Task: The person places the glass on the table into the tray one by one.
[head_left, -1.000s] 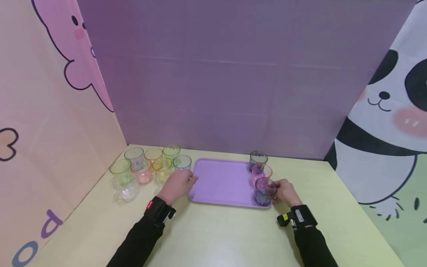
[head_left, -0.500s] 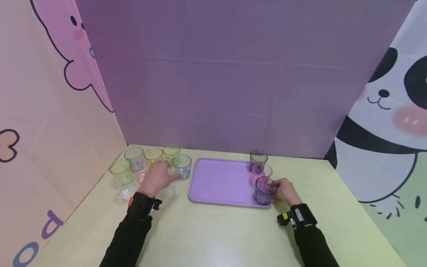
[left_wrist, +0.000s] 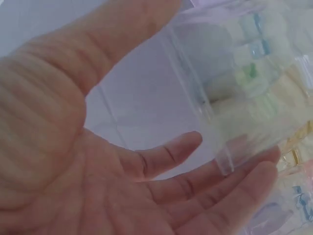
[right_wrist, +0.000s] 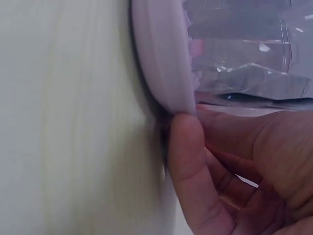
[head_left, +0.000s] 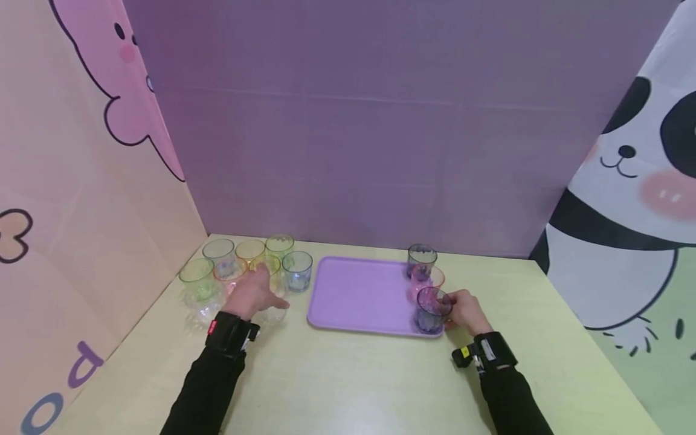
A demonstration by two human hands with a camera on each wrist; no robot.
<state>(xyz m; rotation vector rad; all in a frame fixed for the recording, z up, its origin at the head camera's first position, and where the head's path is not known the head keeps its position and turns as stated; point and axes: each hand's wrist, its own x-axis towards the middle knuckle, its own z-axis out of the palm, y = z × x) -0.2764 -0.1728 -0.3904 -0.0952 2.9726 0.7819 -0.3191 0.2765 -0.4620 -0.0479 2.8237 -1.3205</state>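
In the head view my left hand (head_left: pixel 251 296) is among the glasses at left, its thumb apart from the fingers. Close by stands a clear glass (head_left: pixel 276 314), mostly hidden by the hand. The left wrist view shows the spread thumb and extended fingers about this clear glass (left_wrist: pixel 215 63); whether they touch it I cannot tell. My right hand (head_left: pixel 466 311) pinches the purple tray (head_left: pixel 353 296) at its near right corner, beside a dark purple glass (head_left: pixel 429 320). In the right wrist view the thumb lies against the tray's rim (right_wrist: pixel 166 58).
A pink-rimmed glass (head_left: pixel 432 281) and a dark grey glass (head_left: pixel 421 257) stand behind the purple one along the tray's right side. At left are several tinted glasses, among them a blue-rimmed glass (head_left: pixel 298 275) and a green-rimmed glass (head_left: pixel 198 275). A purple backdrop (head_left: pixel 348 151) borders the table.
My left hand has moved left from beside the tray's left edge to the glasses, then slightly lower, with the thumb spread. My right hand and the glasses on the tray have stayed in place.
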